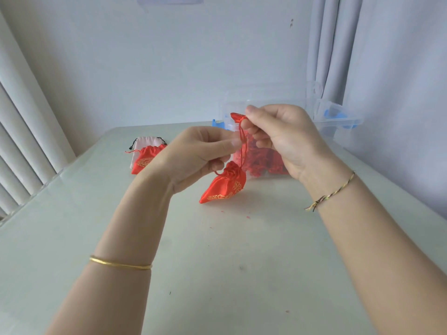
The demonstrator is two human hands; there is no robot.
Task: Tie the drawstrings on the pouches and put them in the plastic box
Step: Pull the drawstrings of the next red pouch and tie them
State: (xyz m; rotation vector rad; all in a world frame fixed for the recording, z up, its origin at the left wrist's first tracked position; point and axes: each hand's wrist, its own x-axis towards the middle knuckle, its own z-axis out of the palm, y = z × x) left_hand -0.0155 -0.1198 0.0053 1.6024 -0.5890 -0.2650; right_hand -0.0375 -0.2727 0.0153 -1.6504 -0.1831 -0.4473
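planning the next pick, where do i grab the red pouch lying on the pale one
Probably pinch the red pouch by its gathered neck, coming from above: the neck is bunched narrow, faces away, and lifting there should leave the pale pouch behind.

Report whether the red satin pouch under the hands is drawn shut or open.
Drawn shut: the red satin pouch has a tightly bunched neck below the red drawstring pinched by left hand and right hand.

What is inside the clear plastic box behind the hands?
Red pouches show through the plastic box wall, piled low. The left hand and right hand cover part, so no count.
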